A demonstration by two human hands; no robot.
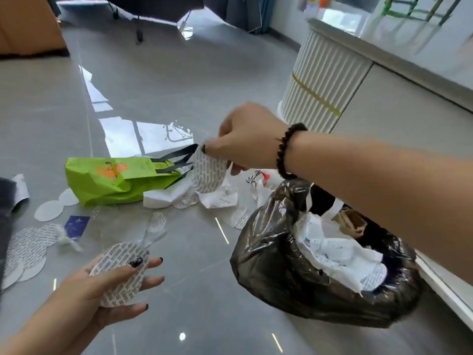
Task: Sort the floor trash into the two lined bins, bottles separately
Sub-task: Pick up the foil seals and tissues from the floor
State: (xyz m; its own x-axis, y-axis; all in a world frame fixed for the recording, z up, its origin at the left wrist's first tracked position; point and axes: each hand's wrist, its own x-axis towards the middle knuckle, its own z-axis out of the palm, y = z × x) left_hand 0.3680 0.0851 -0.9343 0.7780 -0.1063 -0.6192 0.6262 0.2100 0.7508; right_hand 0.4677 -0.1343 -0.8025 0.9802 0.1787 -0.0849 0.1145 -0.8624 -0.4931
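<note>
Sorting looks partly done: the black-lined bin (294, 265) under the right forearm already holds paper. The right hand (245, 139) pinches one printed disc (208, 172); the left hand (110, 285) grips another (120, 272). More discs (25, 249) and a green bag (112, 180) remain beyond them on the floor (179, 85).

We are holding our left hand (112, 280) low and near, palm up, forearm coming in from the bottom left corner. Fingers are lying mostly straight and spread, thumb pressing down on a printed paper disc (120, 274) resting across the palm. We are reaching our right arm across from the right edge, wrist bent down, beaded bracelet (288, 149) around it. Our right hand (245, 137) is hanging knuckles up, fingertips pinching the top edge of a second disc (208, 172) dangling below.
</note>
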